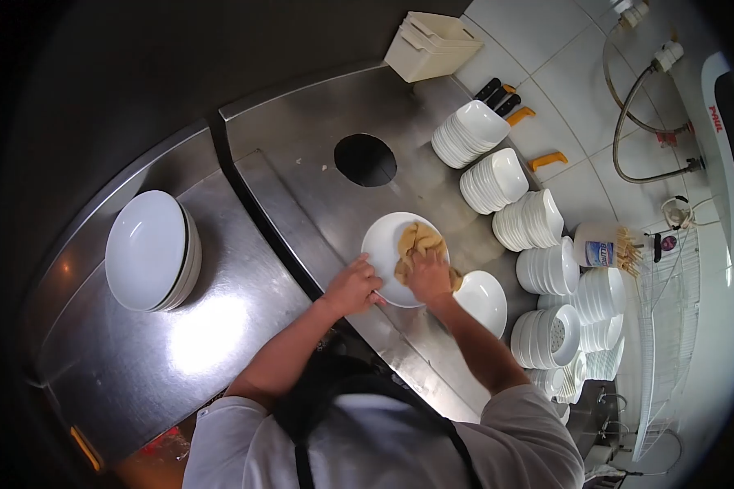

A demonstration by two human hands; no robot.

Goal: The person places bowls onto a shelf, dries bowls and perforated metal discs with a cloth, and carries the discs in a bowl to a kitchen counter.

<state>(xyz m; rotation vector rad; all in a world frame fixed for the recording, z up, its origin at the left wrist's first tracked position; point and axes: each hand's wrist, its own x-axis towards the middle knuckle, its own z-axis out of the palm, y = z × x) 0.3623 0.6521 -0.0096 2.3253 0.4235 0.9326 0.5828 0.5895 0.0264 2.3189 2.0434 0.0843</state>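
A white round plate (381, 243) is held over the steel counter, close to my body. My left hand (354, 287) grips its left rim, with the thumb at the near edge. My right hand (430, 275) is closed on a crumpled tan cloth (420, 238) and presses it against the plate's upper face. Part of the cloth hangs past the plate's right edge. Just right of my right hand lies another white dish (486, 303), partly covered by my forearm.
White bowls (145, 249) are stacked on the left counter, beyond a dark gap. A round hole (365, 160) opens in the steel counter (294, 122). Along the tiled wall stand several stacks of white dishes (530, 220), knives (497, 96), cream bins (432, 45) and a labelled tub (599, 248).
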